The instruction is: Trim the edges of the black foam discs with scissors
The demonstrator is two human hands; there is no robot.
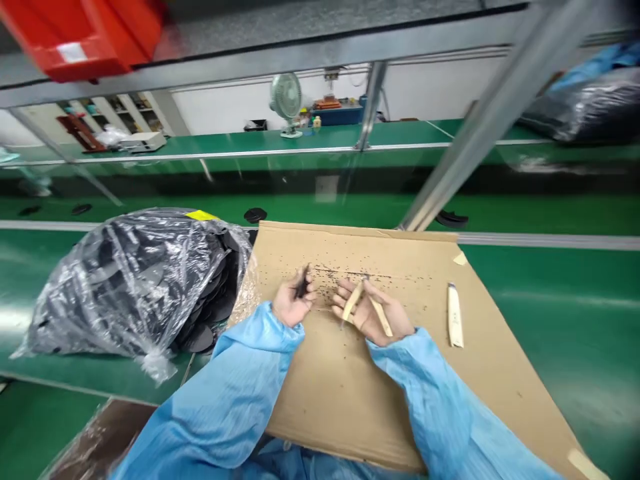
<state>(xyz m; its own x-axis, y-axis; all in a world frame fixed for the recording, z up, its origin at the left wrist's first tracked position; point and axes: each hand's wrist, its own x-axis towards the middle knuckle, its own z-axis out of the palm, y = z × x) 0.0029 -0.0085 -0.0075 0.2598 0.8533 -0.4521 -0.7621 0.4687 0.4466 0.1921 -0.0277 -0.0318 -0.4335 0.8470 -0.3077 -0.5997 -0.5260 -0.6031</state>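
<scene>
My left hand (295, 297) is closed on a thin black piece (303, 283), held edge-on above the cardboard sheet (350, 393). To its right, my right hand (375, 312) is turned palm up, with a cream-handled pair of snips (381, 316) in it. The two handles spread in a V, one by the fingers and one across the palm. The snips' tip, at the top of the V, is too small to make out. Tiny black scraps (327, 283) are scattered over the cardboard behind and between the hands. A cream, flat-handled tool (455, 317) lies on the cardboard at right.
A clear plastic bag (125, 280) full of black flat pieces stands at left, its mouth towards the cardboard. A metal post (480, 133) slants up behind the cardboard. Overhead at left hangs a red bin (95, 40). A fan (287, 100) stands on the far bench.
</scene>
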